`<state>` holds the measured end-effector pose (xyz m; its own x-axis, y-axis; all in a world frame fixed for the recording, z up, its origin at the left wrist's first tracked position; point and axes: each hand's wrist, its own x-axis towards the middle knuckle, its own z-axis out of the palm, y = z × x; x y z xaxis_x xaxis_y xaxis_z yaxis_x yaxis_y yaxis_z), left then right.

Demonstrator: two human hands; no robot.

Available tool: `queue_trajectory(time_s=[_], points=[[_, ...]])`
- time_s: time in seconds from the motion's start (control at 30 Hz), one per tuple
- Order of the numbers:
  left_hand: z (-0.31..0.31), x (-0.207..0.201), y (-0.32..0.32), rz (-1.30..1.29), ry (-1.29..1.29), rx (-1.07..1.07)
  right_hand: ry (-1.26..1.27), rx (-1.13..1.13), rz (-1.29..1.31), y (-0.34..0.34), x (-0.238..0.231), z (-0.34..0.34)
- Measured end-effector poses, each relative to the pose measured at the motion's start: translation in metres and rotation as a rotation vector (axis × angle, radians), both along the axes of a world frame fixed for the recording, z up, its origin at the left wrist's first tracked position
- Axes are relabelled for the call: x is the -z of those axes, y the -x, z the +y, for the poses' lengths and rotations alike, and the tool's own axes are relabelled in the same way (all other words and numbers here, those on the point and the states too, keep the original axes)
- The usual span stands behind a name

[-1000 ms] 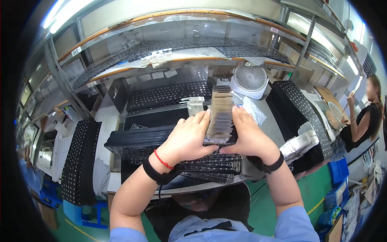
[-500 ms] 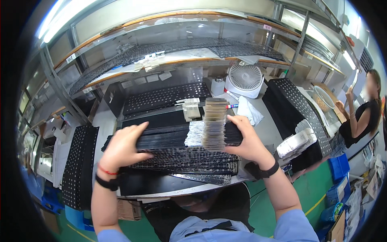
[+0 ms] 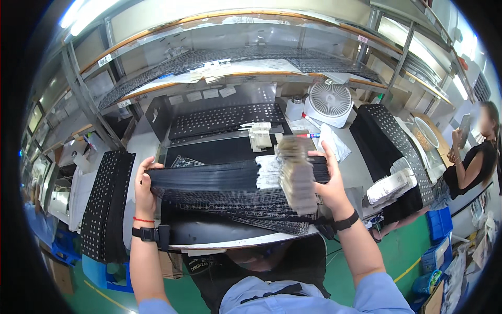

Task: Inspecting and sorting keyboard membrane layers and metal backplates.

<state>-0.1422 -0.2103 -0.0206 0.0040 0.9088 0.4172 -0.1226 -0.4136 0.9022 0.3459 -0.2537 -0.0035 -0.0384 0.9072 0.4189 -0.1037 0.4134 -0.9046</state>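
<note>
A thick stack of long black fabric strips [image 3: 209,176] lies crosswise in front of me. My left hand [image 3: 145,186] is closed round its left end, fingers at the back and thumb on top. At the other end my right hand [image 3: 330,180] grips the stack, thumb and fingers spread over its edge. Near that hand, white labels [image 3: 267,171] and a blurred row of beige tags [image 3: 297,178] stick out of the stack. Beneath it are patterned black strips [image 3: 235,206] with metallic-looking rings, fanned toward the right.
Behind the stack lie a small pile of pale tags [image 3: 258,135] and studded black strips [image 3: 225,123]. A white fan [image 3: 328,102], a bottle [image 3: 294,109] and a white cloth [image 3: 334,142] stand at the back right. More black strips [image 3: 107,204] hang at left. Another person [image 3: 468,157] stands far right.
My left hand has moved left and closed on the stack's left end. The right hand has shifted slightly right, and the beige tags now lean over. The far-right person's hands moved lower.
</note>
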Motion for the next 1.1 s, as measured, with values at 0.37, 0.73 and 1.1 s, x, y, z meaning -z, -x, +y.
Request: queue_trajectory(time_s=[0.37,0.73,1.1], points=[[-0.006,-0.005,0.002,-0.081,0.079,0.156,0.056,0.061,0.059,0.006,0.004,0.001],[-0.003,-0.023,-0.012,-0.084,0.013,0.122,-0.089,-0.026,-0.055,-0.004,-0.002,0.009],[0.008,-0.017,-0.012,-0.221,0.003,0.117,-0.058,0.028,0.059,-0.009,0.000,0.019]])
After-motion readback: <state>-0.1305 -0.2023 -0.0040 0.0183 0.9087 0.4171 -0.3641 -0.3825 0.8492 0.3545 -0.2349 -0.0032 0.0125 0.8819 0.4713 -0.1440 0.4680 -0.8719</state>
